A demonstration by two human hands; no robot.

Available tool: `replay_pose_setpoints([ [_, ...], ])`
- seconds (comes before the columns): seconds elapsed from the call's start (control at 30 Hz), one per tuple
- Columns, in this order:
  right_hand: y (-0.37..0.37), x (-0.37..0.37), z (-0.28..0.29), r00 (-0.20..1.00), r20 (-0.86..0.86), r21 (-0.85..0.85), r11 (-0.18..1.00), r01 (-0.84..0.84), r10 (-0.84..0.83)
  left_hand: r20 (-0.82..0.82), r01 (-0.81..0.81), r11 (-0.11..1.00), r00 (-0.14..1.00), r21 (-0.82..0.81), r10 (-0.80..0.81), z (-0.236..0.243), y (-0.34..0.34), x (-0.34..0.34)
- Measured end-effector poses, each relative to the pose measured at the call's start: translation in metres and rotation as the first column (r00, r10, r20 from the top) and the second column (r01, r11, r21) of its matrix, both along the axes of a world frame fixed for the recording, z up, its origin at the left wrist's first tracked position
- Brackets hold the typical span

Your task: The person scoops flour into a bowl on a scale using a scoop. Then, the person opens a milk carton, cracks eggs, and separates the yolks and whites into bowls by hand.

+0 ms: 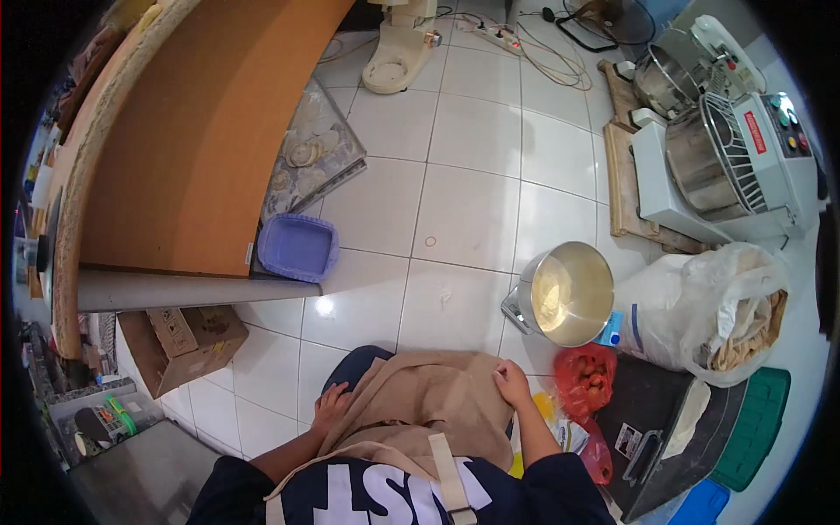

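A white tiled floor [464, 210] spreads ahead of the seated person. A brown cabinet [201, 131] stands at left; at far right, a mixer [713, 166] rests on wooden boards [623, 188]. The tan apron [429, 381] drapes across the lap, under both hands. A clear bag [744, 306] slumps at right, and a carton [188, 350] sits left, by the cabinet. Near the right knee, a steel bowl [595, 293] holds pale powder [551, 297]. A purple basin [297, 248] sits by the cabinet. The left hand [331, 407] lies by the apron's left edge, fingers slightly apart. The right hand [511, 382] touches its right edge, fingers curled together; I cannot tell if they pinch cloth.
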State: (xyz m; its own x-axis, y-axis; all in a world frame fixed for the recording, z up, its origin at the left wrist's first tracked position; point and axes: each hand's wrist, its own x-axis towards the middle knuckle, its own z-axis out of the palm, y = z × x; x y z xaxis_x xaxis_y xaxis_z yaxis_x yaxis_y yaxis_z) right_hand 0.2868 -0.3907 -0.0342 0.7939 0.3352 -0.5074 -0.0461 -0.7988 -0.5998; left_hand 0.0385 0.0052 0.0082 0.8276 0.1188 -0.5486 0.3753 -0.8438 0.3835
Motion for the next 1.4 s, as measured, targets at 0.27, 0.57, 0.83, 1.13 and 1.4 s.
replay_pose_setpoints([
  [0.27, -0.116, -0.060, 0.050, 0.969, 0.075, -0.163, 0.956, 0.243, -0.234, 0.010, -0.036, 0.998, 0.999, -0.047, 0.037, 0.021, -0.010, 0.011],
  [0.57, -0.226, -0.151, 0.188, 0.633, 0.638, -0.060, 0.791, 0.609, -0.438, 0.261, -0.042, 0.998, 0.964, -0.039, 0.051, -0.022, -0.011, -0.011],
  [0.83, -0.317, -0.186, 0.257, 0.112, 0.927, 0.086, 0.494, 0.865, -0.357, 0.411, -0.028, 0.996, 0.910, -0.083, 0.060, -0.047, -0.021, 0.007],
  [1.13, -0.461, -0.147, 0.266, 0.102, 0.804, 0.129, 0.338, 0.932, -0.587, 0.341, 0.009, 0.995, 0.939, 0.102, -0.044, -0.011, -0.059, 0.070],
  [1.4, -0.534, -0.131, 0.143, 0.728, 0.175, -0.355, 0.648, 0.674, -0.662, 0.268, 0.096, 0.971, 0.951, 0.218, -0.154, 0.024, -0.104, 0.140],
])
